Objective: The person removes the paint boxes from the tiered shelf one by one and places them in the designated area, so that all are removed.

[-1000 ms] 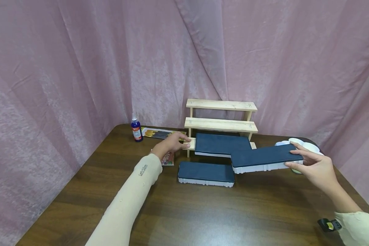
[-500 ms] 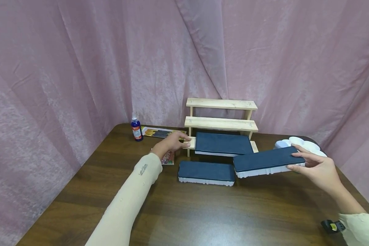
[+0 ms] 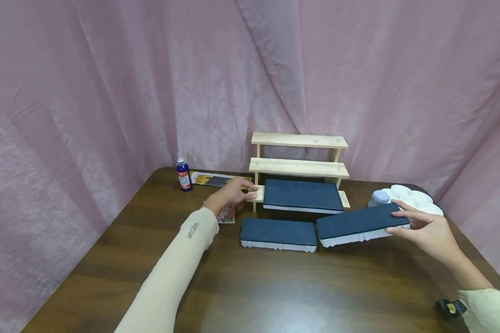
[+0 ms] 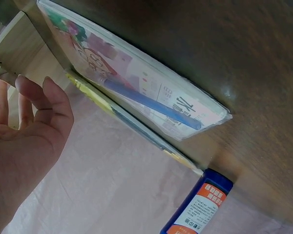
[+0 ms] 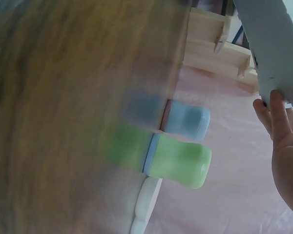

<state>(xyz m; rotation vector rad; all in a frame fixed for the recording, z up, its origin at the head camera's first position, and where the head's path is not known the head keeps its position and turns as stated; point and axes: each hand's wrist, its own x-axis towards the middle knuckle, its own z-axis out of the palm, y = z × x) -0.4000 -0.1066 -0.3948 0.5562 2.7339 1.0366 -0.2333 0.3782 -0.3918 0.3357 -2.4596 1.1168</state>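
My left hand (image 3: 232,192) pinches the left end of the lowest board of a stepped wooden shelf (image 3: 298,167); its curled fingers also show at the wood in the left wrist view. On that board lies a flat box (image 3: 302,194) with a dark blue lid and white base. A similar box (image 3: 278,232) lies on the table in front. To its right, my right hand (image 3: 429,229) grips the right end of a third such box (image 3: 354,224), thumb at the near side, fingers over the lid. This box tilts, left end lower. Its pale underside (image 5: 276,53) shows in the right wrist view.
A blue bottle (image 3: 184,176), a pack of brushes (image 3: 212,179) and a printed packet (image 4: 136,78) are at the left. A white palette with round wells (image 3: 431,209), a light blue container (image 5: 188,119) and a green container (image 5: 180,161) stand at the right.
My right hand has lowered its box toward the table, so it no longer overlaps the box on the shelf in the head view. My left hand stays at the shelf's end.
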